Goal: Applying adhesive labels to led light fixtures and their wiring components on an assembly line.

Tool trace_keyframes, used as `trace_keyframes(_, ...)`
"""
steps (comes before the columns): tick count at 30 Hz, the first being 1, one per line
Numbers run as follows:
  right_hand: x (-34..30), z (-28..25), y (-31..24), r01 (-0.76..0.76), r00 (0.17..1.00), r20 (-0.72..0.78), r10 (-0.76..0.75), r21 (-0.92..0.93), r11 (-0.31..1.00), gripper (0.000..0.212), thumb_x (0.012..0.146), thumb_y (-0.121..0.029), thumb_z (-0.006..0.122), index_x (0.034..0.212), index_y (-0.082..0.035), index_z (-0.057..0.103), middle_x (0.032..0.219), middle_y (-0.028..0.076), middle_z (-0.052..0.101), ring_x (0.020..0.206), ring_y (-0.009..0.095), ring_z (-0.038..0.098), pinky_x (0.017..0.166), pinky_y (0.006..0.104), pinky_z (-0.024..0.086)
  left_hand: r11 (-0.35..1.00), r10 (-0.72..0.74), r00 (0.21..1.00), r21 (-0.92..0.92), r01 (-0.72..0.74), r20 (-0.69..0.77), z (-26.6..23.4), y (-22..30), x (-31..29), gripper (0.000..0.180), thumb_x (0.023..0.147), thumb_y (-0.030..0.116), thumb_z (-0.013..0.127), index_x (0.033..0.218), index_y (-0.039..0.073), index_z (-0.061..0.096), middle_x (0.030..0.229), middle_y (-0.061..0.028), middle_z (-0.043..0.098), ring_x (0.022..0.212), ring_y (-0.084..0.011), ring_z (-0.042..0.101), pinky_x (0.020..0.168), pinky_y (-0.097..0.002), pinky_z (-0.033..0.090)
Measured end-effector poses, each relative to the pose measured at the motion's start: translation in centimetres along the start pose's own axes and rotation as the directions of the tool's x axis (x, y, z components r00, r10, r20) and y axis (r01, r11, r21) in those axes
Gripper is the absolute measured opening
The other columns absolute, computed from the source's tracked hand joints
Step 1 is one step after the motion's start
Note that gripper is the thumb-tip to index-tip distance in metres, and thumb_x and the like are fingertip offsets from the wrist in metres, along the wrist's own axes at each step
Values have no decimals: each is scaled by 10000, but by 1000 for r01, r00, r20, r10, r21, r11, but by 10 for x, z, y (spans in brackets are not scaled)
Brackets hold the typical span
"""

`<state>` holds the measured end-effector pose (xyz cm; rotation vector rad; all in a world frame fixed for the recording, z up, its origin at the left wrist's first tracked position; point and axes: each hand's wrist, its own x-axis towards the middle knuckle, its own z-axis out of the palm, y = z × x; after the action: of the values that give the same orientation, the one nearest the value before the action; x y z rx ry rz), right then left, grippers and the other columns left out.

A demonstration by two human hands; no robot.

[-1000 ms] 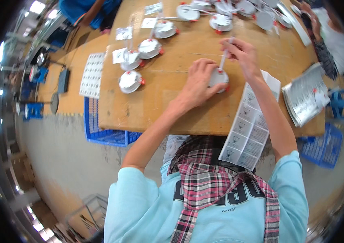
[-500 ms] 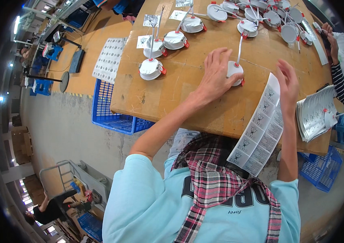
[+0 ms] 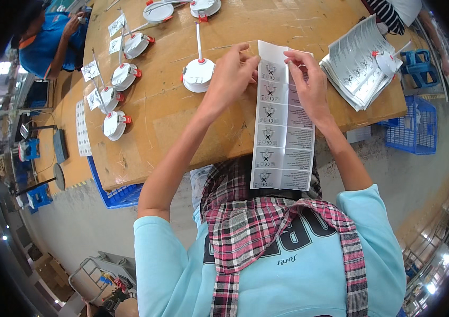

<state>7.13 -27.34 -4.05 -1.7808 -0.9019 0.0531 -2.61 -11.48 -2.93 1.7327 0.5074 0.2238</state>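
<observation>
A long white sheet of printed labels [image 3: 271, 132], creased lengthwise, hangs from the table edge toward my lap. My left hand [image 3: 231, 76] is closed at the upper left edge of this sheet, its fingertips partly hidden. My right hand [image 3: 307, 87] is over the upper right part, thumb and fingers bent in a pinch on the paper. Just left of my left hand sits a round white downlight [image 3: 198, 75] with red clips and a white cable standing up.
Several downlights with label flags on their cables stand in a row at left, the nearest downlight [image 3: 114, 126] without one. A stack of label sheets [image 3: 349, 63] lies at right, with a downlight [image 3: 387, 63] on top. Blue crates [image 3: 412, 127] stand below; co-workers are nearby.
My left hand has let go of the downlight and moved right to the label sheet. The sheet now hangs straighter between both hands. The head view has turned and shifted.
</observation>
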Motion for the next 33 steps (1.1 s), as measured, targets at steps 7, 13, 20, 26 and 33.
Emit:
trace_keyframes(7, -3, -2, -5, 99, 991, 91, -98, -6, 995, 154, 874, -48, 565, 1014, -19, 623, 911, 92, 598, 757, 177, 609, 667, 282, 491, 973, -183, 957, -98, 209, 227, -17, 8, 16, 344, 913, 304, 555, 990, -17, 650, 870, -66, 672, 755, -100, 635, 637, -198, 470)
trace_keyframes(13, -1, 1, -3, 141, 973, 183, -138, -1, 990, 151, 834, -49, 617, 982, -21, 622, 938, 83, 567, 777, 183, 590, 667, 284, 506, 962, -250, 943, -49, 267, 221, -20, 17, 13, 341, 894, 337, 569, 916, 14, 672, 860, -64, 682, 753, -101, 643, 634, -194, 460)
trace_keyframes(20, 3, 1, -5, 199, 966, 176, -188, -48, 979, 152, 795, -69, 649, 941, -40, 621, 927, 84, 544, 877, 232, 550, 736, 323, 484, 952, -294, 922, -14, 307, 251, -21, 22, 15, 355, 883, 359, 580, 945, 24, 678, 877, -72, 689, 804, -113, 651, 662, -200, 445)
trace_keyframes(26, 11, -3, -8, 300, 943, 192, -272, -140, 943, 149, 771, -97, 674, 909, -58, 633, 891, 55, 553, 900, 240, 522, 785, 340, 461, 931, -329, 911, -79, 357, 248, -20, 19, 9, 309, 878, 337, 595, 952, 49, 678, 879, -51, 682, 823, -106, 628, 702, -229, 445)
trace_keyframes(33, 19, -1, -12, 420, 907, 177, -382, -315, 851, 124, 726, -137, 715, 810, -86, 640, 819, -2, 553, 861, 179, 530, 718, 291, 494, 883, -365, 905, -225, 411, 221, -15, 21, 2, 240, 876, 290, 611, 907, 61, 672, 851, -38, 662, 809, -106, 608, 722, -251, 455)
